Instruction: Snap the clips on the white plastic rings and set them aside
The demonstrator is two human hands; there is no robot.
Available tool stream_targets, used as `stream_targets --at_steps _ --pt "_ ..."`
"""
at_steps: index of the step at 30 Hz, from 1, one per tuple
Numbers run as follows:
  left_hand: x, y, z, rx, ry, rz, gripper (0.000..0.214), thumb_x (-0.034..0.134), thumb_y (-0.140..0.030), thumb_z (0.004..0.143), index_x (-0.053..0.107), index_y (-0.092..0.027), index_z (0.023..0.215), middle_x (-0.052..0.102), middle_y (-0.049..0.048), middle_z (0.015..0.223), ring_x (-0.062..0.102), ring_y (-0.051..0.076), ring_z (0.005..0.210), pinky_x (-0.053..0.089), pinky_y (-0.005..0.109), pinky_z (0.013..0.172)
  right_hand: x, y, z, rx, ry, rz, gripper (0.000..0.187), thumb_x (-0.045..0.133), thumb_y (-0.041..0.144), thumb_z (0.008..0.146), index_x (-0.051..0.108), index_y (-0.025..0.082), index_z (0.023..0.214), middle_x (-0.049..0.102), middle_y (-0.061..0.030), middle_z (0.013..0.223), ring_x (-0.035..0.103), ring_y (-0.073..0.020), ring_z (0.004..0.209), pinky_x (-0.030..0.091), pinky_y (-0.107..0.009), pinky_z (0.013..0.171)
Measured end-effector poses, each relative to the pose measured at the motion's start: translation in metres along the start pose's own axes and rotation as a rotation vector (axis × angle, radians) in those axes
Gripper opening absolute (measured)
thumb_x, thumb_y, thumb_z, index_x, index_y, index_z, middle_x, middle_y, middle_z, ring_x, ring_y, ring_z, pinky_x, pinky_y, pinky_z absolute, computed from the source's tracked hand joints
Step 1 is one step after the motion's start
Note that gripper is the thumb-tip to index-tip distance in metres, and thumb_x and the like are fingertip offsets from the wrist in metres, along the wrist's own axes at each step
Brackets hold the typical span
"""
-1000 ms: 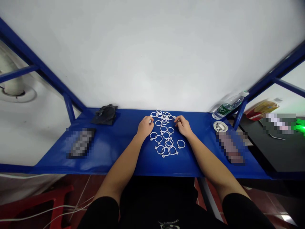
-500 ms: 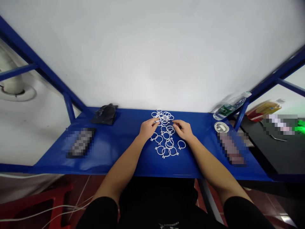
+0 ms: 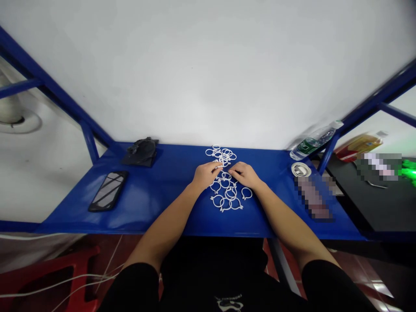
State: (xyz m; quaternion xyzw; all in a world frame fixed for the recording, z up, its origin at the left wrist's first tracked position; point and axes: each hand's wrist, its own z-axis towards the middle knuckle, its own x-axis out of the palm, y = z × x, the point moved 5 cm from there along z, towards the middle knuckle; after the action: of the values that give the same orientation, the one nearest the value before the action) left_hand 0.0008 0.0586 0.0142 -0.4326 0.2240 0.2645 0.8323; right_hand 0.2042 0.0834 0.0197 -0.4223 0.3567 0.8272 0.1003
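Several white plastic rings point(image 3: 225, 200) lie in a loose pile on the blue table point(image 3: 156, 203), stretching from the wall toward me. My left hand point(image 3: 205, 175) rests at the pile's left side, its fingers pinched on a white ring point(image 3: 219, 165). My right hand point(image 3: 244, 174) sits close beside it on the right, fingers curled and pinching among the rings; what they hold is too small to make out. The two hands nearly touch over the middle of the pile.
A black phone point(image 3: 108, 190) lies at the left of the table, a dark crumpled cloth point(image 3: 141, 152) behind it. A water bottle point(image 3: 313, 140) lies at the back right, with a round tin point(image 3: 300, 169) beside it. Blue frame bars rise on both sides.
Both hands have moved inward from the pile's edges and now meet over its middle. The left hand has carried its ring to the right.
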Motion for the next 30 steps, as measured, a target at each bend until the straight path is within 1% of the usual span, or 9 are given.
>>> stream_targets --at_steps 3,6,9,14,18,20,22,25,30 --pt "0.005 -0.006 -0.001 0.017 0.017 -0.007 0.021 0.068 -0.026 0.099 0.08 -0.026 0.117 0.082 0.0043 0.11 0.078 0.018 0.091 0.062 0.033 0.089 -0.006 0.008 -0.002 -0.003 -0.11 -0.008 0.027 0.062 0.045 0.102 0.078 0.025 0.112 0.081 -0.007 0.098 0.071 -0.0251 0.091 0.055 -0.043 0.089" --pt "0.01 -0.011 -0.003 0.035 0.042 -0.009 0.022 0.066 -0.021 0.098 0.079 -0.025 0.116 0.082 0.0038 0.108 0.078 0.017 0.089 0.061 0.031 0.086 -0.009 0.015 -0.002 -0.015 -0.188 0.002 0.033 0.067 0.046 0.099 0.075 0.025 0.123 0.08 -0.0094 0.106 0.072 -0.0254 0.093 0.056 -0.043 0.088" --pt "0.016 -0.012 -0.005 0.037 0.068 0.001 0.021 0.068 -0.018 0.096 0.078 -0.025 0.113 0.082 0.0023 0.107 0.077 0.016 0.088 0.06 0.029 0.085 -0.006 0.02 -0.002 -0.021 -0.167 0.021 0.032 0.066 0.046 0.1 0.075 0.025 0.123 0.08 -0.0104 0.111 0.073 -0.0244 0.092 0.057 -0.041 0.088" --pt "0.018 -0.013 -0.006 0.028 0.107 0.002 0.02 0.069 -0.017 0.095 0.078 -0.025 0.11 0.083 0.0016 0.102 0.078 0.017 0.088 0.061 0.03 0.083 0.003 0.016 -0.002 0.042 -0.087 0.028 0.033 0.061 0.045 0.103 0.076 0.026 0.126 0.082 -0.0082 0.108 0.076 -0.0241 0.09 0.059 -0.038 0.085" --pt "0.012 -0.022 -0.006 0.16 0.115 -0.069 0.025 0.063 -0.02 0.101 0.076 -0.026 0.121 0.081 0.0043 0.119 0.078 0.018 0.105 0.061 0.033 0.094 0.003 0.014 -0.003 0.079 -0.108 0.092 0.037 0.057 0.045 0.105 0.075 0.028 0.132 0.081 -0.0081 0.119 0.078 -0.0268 0.104 0.06 -0.039 0.093" --pt "0.009 -0.026 -0.007 0.213 0.119 -0.085 0.028 0.059 -0.022 0.104 0.074 -0.026 0.127 0.079 0.0058 0.124 0.077 0.018 0.11 0.061 0.034 0.097 0.002 0.015 -0.004 0.084 -0.131 0.119 0.038 0.053 0.044 0.106 0.074 0.028 0.133 0.08 -0.0078 0.123 0.078 -0.0266 0.105 0.06 -0.04 0.094" --pt "0.007 -0.027 -0.006 0.221 0.116 -0.075 0.029 0.057 -0.023 0.105 0.074 -0.025 0.128 0.079 0.0062 0.123 0.077 0.019 0.109 0.062 0.035 0.097 0.0 0.013 -0.005 0.11 -0.173 0.126 0.039 0.052 0.043 0.106 0.073 0.028 0.135 0.08 -0.0079 0.125 0.078 -0.0263 0.102 0.06 -0.04 0.094" --pt "0.002 -0.023 -0.004 0.183 0.066 -0.055 0.028 0.055 -0.022 0.105 0.075 -0.025 0.125 0.08 0.0064 0.119 0.077 0.019 0.108 0.062 0.036 0.098 -0.005 0.005 -0.009 0.175 -0.286 0.11 0.04 0.056 0.042 0.103 0.074 0.026 0.135 0.082 -0.0083 0.115 0.079 -0.0262 0.094 0.061 -0.04 0.088" --pt "-0.006 -0.019 -0.002 0.128 -0.017 -0.08 0.03 0.053 -0.025 0.106 0.073 -0.022 0.128 0.077 0.008 0.119 0.074 0.018 0.108 0.06 0.033 0.098 -0.012 -0.017 -0.013 0.314 -0.453 0.156 0.035 0.059 0.039 0.099 0.079 0.024 0.123 0.082 -0.0055 0.089 0.076 -0.0234 0.076 0.061 -0.037 0.077"
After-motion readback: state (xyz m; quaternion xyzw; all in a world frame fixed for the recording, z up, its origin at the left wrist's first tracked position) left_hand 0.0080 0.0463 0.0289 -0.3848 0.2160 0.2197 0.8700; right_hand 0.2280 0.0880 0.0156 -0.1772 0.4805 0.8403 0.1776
